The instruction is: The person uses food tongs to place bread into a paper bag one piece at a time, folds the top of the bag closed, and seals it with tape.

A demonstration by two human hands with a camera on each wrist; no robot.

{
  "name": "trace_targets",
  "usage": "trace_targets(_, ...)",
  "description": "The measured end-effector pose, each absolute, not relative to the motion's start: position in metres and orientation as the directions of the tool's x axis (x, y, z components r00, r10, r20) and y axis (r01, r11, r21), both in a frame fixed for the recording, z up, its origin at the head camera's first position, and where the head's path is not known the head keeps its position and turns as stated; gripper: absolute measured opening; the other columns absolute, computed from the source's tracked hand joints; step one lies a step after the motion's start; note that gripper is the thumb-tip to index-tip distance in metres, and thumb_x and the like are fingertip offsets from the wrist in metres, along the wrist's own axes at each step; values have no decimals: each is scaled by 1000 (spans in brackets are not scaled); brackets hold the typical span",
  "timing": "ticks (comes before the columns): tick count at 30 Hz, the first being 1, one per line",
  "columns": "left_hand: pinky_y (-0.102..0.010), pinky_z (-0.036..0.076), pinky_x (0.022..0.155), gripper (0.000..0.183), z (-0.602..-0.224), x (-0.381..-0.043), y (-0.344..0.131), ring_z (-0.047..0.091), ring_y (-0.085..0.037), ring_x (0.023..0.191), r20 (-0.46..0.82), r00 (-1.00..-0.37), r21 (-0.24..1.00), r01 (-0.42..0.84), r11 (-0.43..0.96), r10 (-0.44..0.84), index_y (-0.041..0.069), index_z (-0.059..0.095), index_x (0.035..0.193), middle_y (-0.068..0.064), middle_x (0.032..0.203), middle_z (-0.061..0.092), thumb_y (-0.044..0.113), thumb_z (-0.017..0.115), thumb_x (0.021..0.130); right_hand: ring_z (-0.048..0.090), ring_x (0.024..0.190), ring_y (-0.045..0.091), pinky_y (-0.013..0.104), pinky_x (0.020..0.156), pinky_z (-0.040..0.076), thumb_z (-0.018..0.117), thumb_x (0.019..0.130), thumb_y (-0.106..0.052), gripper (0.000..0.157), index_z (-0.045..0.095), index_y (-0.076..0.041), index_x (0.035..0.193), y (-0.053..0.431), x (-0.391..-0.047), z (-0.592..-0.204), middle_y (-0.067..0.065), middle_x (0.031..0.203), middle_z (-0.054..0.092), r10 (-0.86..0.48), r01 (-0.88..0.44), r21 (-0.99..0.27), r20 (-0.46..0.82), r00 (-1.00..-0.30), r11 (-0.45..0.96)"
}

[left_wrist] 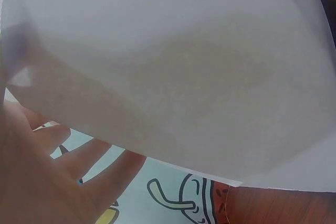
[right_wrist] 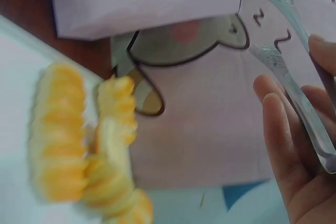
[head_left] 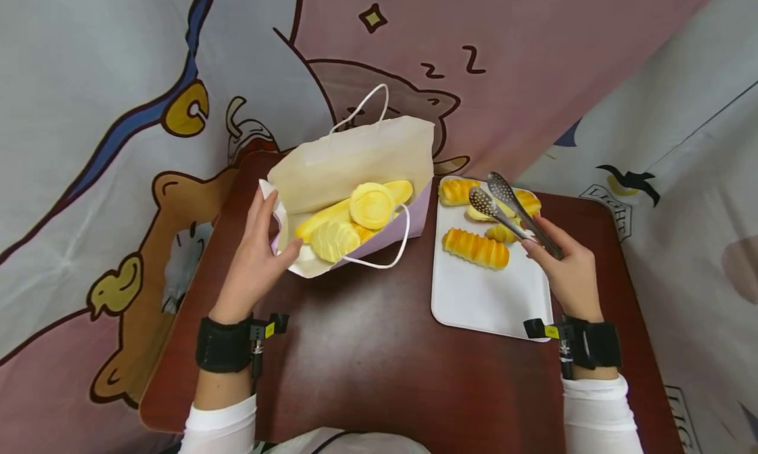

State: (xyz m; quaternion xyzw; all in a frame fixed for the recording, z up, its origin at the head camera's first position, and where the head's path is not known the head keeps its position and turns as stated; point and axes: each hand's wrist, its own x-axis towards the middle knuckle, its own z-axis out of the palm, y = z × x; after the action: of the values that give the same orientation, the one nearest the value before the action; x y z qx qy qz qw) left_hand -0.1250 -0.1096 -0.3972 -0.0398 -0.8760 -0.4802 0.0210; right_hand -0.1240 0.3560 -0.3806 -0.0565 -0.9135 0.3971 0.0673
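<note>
Tongs (head_left: 521, 209) in R hand (head_left: 565, 266) abv tray (head_left: 482, 302), bag (head_left: 349, 171) at L hand (head_left: 251, 266).

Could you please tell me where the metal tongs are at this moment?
In the head view, the metal tongs are on the right side, held in the right hand above the pastries on the white tray.

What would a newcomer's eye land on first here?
Probably the gaping paper bag near the back of the table, with yellow pastries inside and the left hand at its edge. To its right, the right hand holds metal tongs over a white tray of golden rolls.
</note>
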Motion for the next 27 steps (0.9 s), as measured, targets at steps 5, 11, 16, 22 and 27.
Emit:
trace_targets(5, -58, 34, 88, 84, -397, -123, -112, 13, -15, 131, 85, -996, 836, 94, 540, 42, 29, 12, 143, 20, 145, -6, 26, 65, 79, 59, 77, 10, 10, 68, 45, 62, 80, -37, 51, 48, -32, 129, 372, -105, -399, 6, 113, 58, 198, 98, -720, 55, -979, 687)
trace_targets(11, -55, 37, 86, 85, -396, -125, -107, 16, -17, 130, 76, -996, 844, 92, 528, 54, 30, 11, 143, 21, 144, -6, 25, 65, 79, 58, 75, 12, 10, 67, 44, 63, 80, -38, 51, 49, -31, 128, 391, -82, -415, 5, 105, 62, 289, 190, -716, 17, -957, 672)
trace_targets(16, -59, 32, 89, 84, -396, -126, -106, 12, -14, 131, 84, -995, 835, 102, 541, 57, 29, 11, 143, 20, 145, -5, 26, 64, 79, 58, 75, 15, 16, 62, 42, 63, 78, -42, 52, 50, -32, 127, 399, -65, -433, 2, 99, 63, 380, 300, -727, -57, -923, 617)
trace_targets(22, -59, 32, 89, 83, -395, -127, -104, 13, -14, 130, 79, -995, 842, 100, 530, 61, 30, 11, 143, 20, 145, -5, 25, 64, 80, 58, 72, 13, 28, 51, 32, 63, 77, -46, 53, 50, -33, 126, 406, -48, -457, 1, 100, 61, 463, 405, -719, -130, -877, 565)
trace_targets(27, -61, 32, 87, 85, -394, -127, -103, 13, -15, 130, 68, -996, 856, 88, 510, 57, 31, 10, 143, 21, 144, -4, 22, 64, 79, 62, 74, 10, 20, 55, 42, 62, 78, -44, 53, 52, -24, 126, 414, -42, -475, 6, 100, 65, 504, 450, -775, -199, -840, 444)
